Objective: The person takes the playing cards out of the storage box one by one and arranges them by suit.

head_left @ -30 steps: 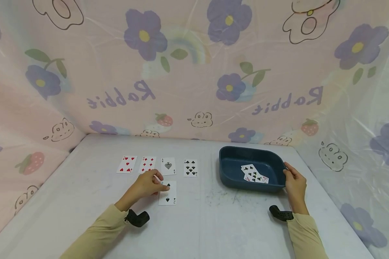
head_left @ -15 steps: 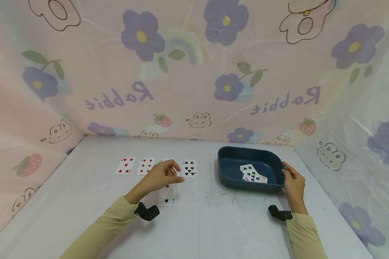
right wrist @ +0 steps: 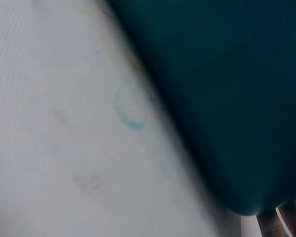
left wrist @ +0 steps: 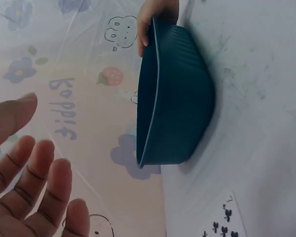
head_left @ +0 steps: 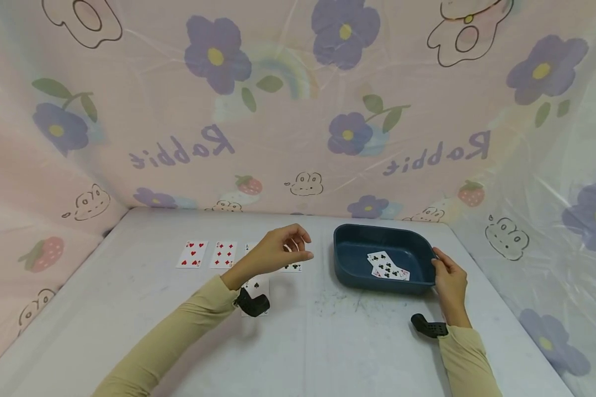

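Observation:
My left hand (head_left: pixel 274 251) hovers over the row of playing cards, fingers loosely bent and holding nothing; the left wrist view shows the fingers (left wrist: pixel 59 190) spread from the thumb. Beneath it, the seven of clubs (head_left: pixel 293 268) and the ace of spades (head_left: pixel 249 246) are partly hidden. The two of spades (head_left: pixel 258 285) lies nearer, partly behind the wrist. At right, my right hand (head_left: pixel 451 284) grips the end rim of a dark blue plastic basin (head_left: pixel 372 282), thumb over the edge. Several face-up cards (head_left: pixel 386 267) overlap inside the basin.
The five of hearts (head_left: pixel 192 255) and six of diamonds (head_left: pixel 223 255) lie at the row's left end. A white cloth (head_left: pixel 338 342) covers the table. Printed curtains (head_left: pixel 278 138) stand behind and at both sides. Each wrist wears a black camera mount (head_left: pixel 429 326).
My left hand has left the two of spades, risen and moved right across the row with nothing in it. The right hand keeps its grip on the basin.

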The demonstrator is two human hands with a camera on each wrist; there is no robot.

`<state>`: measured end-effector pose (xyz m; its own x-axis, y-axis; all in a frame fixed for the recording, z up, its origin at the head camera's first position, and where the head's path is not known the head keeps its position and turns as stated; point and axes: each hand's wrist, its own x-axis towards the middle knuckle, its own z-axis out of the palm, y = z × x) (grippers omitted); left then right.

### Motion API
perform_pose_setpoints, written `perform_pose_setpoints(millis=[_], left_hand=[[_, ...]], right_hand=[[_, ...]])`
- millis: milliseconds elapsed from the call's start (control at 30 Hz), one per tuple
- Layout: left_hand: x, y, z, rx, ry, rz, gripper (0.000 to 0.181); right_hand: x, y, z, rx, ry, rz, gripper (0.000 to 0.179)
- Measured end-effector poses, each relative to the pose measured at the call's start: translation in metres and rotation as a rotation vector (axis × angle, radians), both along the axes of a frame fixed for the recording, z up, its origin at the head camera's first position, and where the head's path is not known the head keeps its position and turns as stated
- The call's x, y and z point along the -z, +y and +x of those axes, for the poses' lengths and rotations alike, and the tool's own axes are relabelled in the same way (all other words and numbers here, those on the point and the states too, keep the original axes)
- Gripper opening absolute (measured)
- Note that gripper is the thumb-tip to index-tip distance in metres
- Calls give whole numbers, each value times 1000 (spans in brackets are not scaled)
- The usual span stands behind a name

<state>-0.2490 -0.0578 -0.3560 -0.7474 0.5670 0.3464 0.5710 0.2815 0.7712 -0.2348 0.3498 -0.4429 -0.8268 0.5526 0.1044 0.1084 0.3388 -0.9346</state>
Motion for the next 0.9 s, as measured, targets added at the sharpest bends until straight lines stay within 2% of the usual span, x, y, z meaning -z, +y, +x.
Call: perform_pose_setpoints(millis=[133, 333, 600, 900], left_hand=[[-5, 11, -7, 51, 58, 0, 21], [-9, 27, -16, 93, 165, -56, 22], [-17, 49, -25, 182, 346, -111, 26], [-24, 75, -32, 250, 419, -220, 26]], right_hand=[[1, -1, -2, 7, 5, 0, 43], [1, -1, -3, -6, 13, -3, 43], [-1, 0, 0, 5, 8, 20, 43], [-1, 1, 1, -2, 7, 21, 43]])
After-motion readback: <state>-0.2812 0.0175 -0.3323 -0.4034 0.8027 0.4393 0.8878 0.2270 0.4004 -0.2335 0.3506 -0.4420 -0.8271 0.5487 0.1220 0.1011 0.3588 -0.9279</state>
